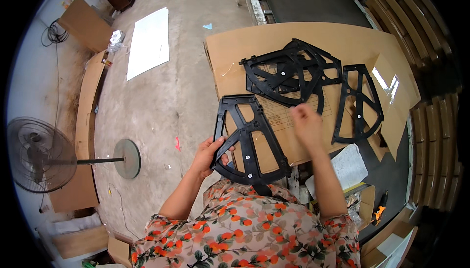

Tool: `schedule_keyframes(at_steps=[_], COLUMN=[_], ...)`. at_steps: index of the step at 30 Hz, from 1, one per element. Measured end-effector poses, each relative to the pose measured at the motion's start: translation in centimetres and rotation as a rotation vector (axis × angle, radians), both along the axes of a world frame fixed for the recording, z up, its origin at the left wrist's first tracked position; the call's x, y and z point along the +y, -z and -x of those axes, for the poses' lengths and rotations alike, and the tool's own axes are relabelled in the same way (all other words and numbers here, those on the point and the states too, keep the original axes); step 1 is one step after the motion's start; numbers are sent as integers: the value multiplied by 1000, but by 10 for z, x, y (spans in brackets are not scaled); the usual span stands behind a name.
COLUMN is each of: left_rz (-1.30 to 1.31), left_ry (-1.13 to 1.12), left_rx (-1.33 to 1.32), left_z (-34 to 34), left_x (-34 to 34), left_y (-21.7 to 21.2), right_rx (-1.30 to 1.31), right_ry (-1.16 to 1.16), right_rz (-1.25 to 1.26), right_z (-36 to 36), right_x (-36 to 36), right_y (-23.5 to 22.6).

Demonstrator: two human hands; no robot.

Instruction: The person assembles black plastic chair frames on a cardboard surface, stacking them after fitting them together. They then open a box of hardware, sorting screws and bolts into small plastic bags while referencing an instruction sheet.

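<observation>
Gripping a black fan-shaped plastic frame by its left edge, the left hand has fingers curled around the rim and thumb on the top face. That frame hangs off the near-left corner of the cardboard sheet, its curved rim toward the person, partly over the floral shirt. Two small pale dots show on its spokes.

Right hand hovers over the near part of the sheet, just right of the held frame. It's motion-blurred; fingers look loosely extended, holding nothing, but can't tell finger spacing for sure.

Relative to the sheet:
- Centre: a pile of identical black frames, overlapping at mixed angles. Exact count can't be read.
- Right part: a single black frame lying flat, apart from the pile, curved rim toward the near-right corner.
- Right edge: a cardboard flap folded up, with a glossy reflection.
- Just off the near edge, right of the forearm: a white printed paper.
- Further near-right: an orange-handled tool among cardboard scraps.
- Right side: stacked corrugated cardboard edges.
- Left, on the concrete floor: a white panel, and a pedestal fan tipped in view with its round base toward the sheet.
</observation>
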State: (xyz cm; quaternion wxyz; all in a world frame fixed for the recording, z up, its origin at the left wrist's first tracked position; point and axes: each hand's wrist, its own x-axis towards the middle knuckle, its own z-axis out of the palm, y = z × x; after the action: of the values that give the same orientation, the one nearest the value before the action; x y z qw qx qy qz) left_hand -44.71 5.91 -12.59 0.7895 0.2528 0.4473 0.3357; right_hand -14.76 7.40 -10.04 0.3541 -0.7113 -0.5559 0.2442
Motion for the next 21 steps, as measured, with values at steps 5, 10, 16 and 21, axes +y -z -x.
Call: schedule_keyframes(at_steps=[5, 10, 16, 21], left_rz=[6, 14, 16, 39], left_ry=[27, -11, 15, -56], left_rx=[-15, -24, -46, -40], left_z=[-4, -1, 1, 6], left_x=[3, -2, 3, -5], left_y=[0, 7, 8, 9], right_rx=[-357, 264, 870, 977], right_ry=[214, 367, 294, 101], right_rz=[88, 120, 9, 98], right_z=[-59, -56, -61, -55], right_x=[61, 76, 62, 29], right_y=[4, 7, -2, -21])
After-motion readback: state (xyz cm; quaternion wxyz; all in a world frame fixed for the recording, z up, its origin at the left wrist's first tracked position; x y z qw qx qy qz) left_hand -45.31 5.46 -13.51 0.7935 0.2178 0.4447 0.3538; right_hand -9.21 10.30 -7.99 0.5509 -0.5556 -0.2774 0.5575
